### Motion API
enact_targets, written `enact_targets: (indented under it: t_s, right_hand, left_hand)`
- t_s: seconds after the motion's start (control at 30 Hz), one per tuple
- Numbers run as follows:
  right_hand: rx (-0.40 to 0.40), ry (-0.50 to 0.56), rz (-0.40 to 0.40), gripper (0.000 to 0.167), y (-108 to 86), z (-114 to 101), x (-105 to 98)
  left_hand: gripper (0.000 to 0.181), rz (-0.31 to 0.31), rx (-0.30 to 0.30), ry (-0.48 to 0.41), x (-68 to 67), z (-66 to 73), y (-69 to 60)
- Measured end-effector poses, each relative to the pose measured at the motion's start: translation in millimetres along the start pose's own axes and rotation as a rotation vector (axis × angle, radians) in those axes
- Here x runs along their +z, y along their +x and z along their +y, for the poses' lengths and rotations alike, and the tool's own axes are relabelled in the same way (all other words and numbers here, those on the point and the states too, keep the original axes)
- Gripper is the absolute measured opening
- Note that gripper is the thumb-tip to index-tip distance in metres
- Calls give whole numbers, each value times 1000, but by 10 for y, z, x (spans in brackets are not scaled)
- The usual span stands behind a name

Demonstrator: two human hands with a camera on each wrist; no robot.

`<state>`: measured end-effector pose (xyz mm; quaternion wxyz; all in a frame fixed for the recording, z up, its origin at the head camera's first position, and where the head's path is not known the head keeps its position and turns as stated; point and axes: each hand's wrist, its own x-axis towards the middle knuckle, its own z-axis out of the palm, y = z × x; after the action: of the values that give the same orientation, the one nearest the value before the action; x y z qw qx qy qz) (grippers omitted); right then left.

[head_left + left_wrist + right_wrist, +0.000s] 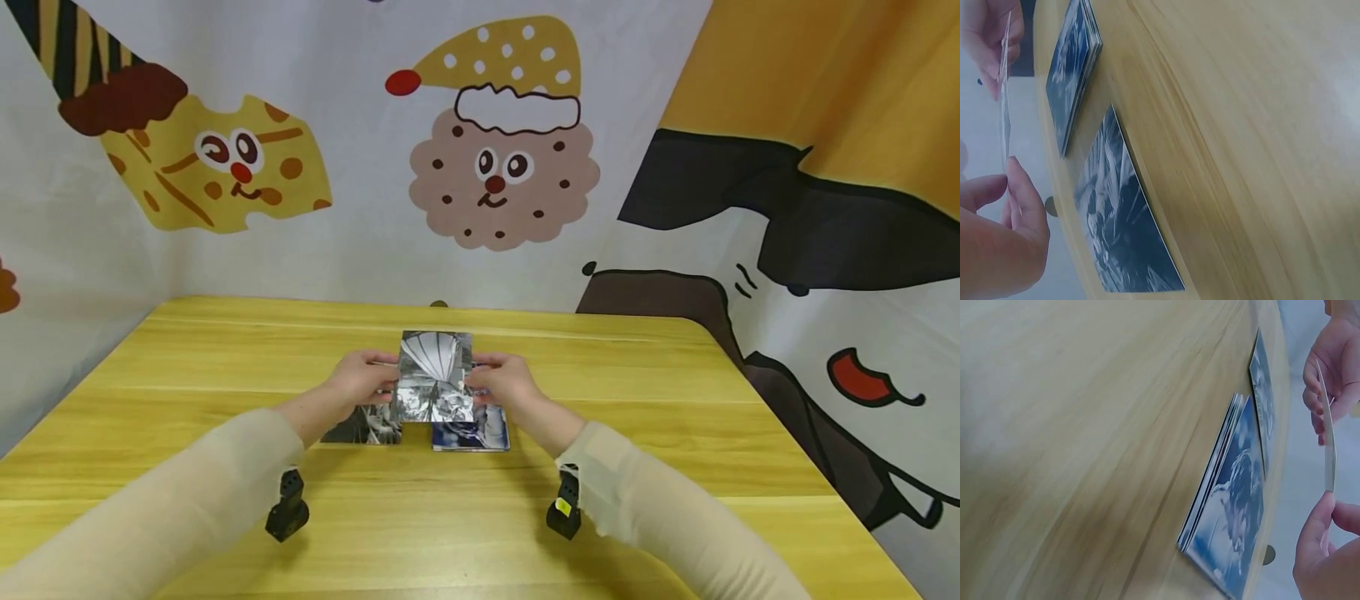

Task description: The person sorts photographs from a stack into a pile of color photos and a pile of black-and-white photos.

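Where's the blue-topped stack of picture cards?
In the head view, the stack lies on the yellow wooden table, right of the flat grey card, near the right hand.

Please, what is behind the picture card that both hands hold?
In the head view, a flat card and a card stack show partly behind the held card; whatever it covers there cannot be seen.

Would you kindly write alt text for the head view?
A person's left hand and right hand hold a grey picture card by its sides above a wood-grain table. On it lie a dark card at left and a bluish stack of cards at right; behind hangs a cartoon-printed cloth.
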<state>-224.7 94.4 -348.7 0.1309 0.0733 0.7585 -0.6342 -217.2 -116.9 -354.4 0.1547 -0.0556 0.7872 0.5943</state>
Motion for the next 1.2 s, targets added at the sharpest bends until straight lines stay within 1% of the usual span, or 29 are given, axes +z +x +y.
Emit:
enact_targets:
  t_s: [0.23, 0.43, 0.57, 0.77, 0.9, 1.2]
  right_hand:
    - [-15, 10, -8, 48, 15, -22, 89]
    - [-16, 18, -20, 47, 23, -26, 134]
    - [-18, 30, -30, 45, 24, -26, 162]
    - [-20, 12, -41, 46, 24, -20, 219]
    - [-21, 5, -40, 45, 27, -28, 262]
    - [-7, 25, -42, 45, 47, -7, 364]
  left_hand:
    - [44, -9, -5, -3, -101, -20, -26]
    - [47, -43, 1, -9, -177, -16, -53]
    - [48, -63, -10, -22, -215, -20, -59]
    - [50, -87, -16, -14, -288, -37, -67]
    - [50, -90, -15, -4, -332, -40, -72]
    - [49, -57, -27, 20, -398, -58, -71]
